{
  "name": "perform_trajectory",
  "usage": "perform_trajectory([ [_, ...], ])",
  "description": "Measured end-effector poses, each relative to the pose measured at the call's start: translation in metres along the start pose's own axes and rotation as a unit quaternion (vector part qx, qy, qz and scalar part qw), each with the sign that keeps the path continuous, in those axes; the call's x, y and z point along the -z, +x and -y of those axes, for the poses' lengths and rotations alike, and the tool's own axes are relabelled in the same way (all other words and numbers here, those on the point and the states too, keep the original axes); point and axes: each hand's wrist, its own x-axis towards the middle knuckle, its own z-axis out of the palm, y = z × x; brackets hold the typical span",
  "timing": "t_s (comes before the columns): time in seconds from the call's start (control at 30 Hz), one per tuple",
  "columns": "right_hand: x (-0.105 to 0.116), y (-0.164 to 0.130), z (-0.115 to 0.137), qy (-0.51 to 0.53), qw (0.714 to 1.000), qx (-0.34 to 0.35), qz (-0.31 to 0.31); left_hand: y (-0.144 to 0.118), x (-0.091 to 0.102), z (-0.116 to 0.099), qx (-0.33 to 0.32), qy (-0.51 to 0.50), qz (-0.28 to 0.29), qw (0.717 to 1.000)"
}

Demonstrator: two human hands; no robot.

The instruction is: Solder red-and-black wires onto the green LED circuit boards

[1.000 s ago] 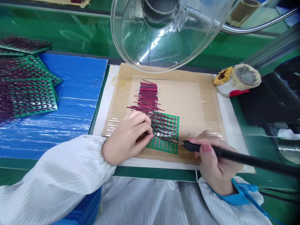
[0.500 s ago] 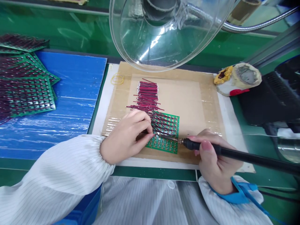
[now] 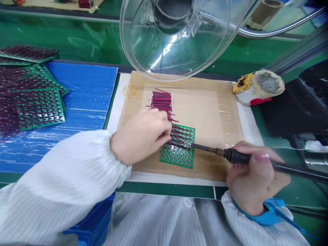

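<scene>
My right hand (image 3: 256, 174) is closed round the black handle of a soldering iron (image 3: 208, 149), which points left. The iron's tip is over the right edge of a green circuit board (image 3: 178, 159); I cannot tell whether it touches. Dark red wires lie across the board's upper rows, while its lower rows show bare solder pads. My left hand (image 3: 143, 135), a little blurred, hovers over the board's left edge with thumb and fingers pinched together; what is between them is hidden. Just beyond it lies a bundle of cut red wires (image 3: 161, 99) with pale ends.
Several wired green boards (image 3: 42, 107) are stacked on a blue sheet (image 3: 88, 102) at left. A cardboard mat (image 3: 205, 106) lies under the work. Overhead hangs a clear fume hood (image 3: 176, 51). A white pot (image 3: 258, 87) stands at right, and yellow rubber bands (image 3: 128, 89) lie back left.
The iron has drawn back to the right, its tip going from near my left fingertips to the board's right edge. My left hand has shifted slightly up and right, towards the wire bundle.
</scene>
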Motion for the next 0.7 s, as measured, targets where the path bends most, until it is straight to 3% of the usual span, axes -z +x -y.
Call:
perform_trajectory([
  [0.13, 0.005, 0.0, 0.0, -0.008, 0.999, -0.029, -0.016, 0.028, 0.005, 0.025, 0.022, 0.05, -0.026, 0.998],
  [0.3, 0.011, 0.002, -0.004, 0.026, 0.999, -0.034, -0.013, 0.031, -0.004, 0.047, -0.018, -0.064, -0.065, 0.996],
  [0.5, 0.011, 0.003, -0.003, 0.021, 0.999, -0.025, -0.006, 0.013, -0.011, 0.042, -0.005, -0.133, -0.157, 0.979],
  [0.7, 0.011, 0.002, -0.003, 0.034, 0.999, -0.035, 0.022, 0.005, -0.015, 0.035, 0.006, -0.159, -0.188, 0.969],
])
